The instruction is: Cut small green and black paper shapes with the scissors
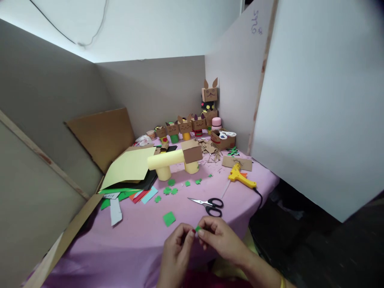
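Green paper scrap (198, 229), above near edge of desk (135, 248), just before scissors (210, 205): pinched between fingers (190, 233) of left hand (175, 250) and right hand (220, 240); a light, steady fingertip grip probably handles it best.

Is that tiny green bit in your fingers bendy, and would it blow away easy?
Probably bendy: the green bit looks like a thin cut scrap, like the green pieces lying flat on the purple cloth. Likely very light, since the left hand and right hand only pinch it. Being so small, it may slip out easily.
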Available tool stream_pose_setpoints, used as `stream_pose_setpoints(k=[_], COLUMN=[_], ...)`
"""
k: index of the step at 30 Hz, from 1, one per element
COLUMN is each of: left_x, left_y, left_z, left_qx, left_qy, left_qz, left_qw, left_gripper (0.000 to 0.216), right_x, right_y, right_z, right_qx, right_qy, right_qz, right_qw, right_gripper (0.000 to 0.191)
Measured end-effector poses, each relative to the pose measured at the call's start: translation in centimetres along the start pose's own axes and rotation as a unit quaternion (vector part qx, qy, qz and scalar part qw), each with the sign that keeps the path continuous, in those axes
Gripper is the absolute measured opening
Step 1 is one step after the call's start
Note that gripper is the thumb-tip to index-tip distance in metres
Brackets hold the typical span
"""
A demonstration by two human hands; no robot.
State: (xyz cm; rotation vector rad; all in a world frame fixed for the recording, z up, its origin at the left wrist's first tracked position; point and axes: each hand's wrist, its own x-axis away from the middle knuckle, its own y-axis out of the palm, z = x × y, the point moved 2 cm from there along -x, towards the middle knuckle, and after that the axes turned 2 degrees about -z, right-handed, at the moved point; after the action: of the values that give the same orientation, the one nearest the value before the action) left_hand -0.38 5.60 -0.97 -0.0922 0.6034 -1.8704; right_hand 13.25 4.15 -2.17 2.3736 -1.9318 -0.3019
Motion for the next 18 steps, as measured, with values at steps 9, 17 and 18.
stream_pose_setpoints(k=[9, 17, 18], left_x=[0.4, 0.1, 0.0], left_y=[-0.1, -0.2, -0.2], left_z=[0.2, -0.4, -0.4], left_qx=[-0.081, -0.051, -0.024], left_qy=[0.077, 0.045, 0.024], left_qz=[0.026, 0.019, 0.004], left_qw=[0.993, 0.998, 0.999], left_gripper=[0.016, 0.019, 0.021], right_x=[0.1, 0.0, 0.0], right_y=[0.2, 0.1, 0.0], right_z=[-0.5, -1.1, -1.0], right_qx=[0.105, 0.223, 0.21], right_qy=[-0.047, -0.06, -0.054], right_qz=[0.033, 0.048, 0.047], right_qw=[0.993, 0.972, 0.975], right_gripper=[0.013, 0.015, 0.016])
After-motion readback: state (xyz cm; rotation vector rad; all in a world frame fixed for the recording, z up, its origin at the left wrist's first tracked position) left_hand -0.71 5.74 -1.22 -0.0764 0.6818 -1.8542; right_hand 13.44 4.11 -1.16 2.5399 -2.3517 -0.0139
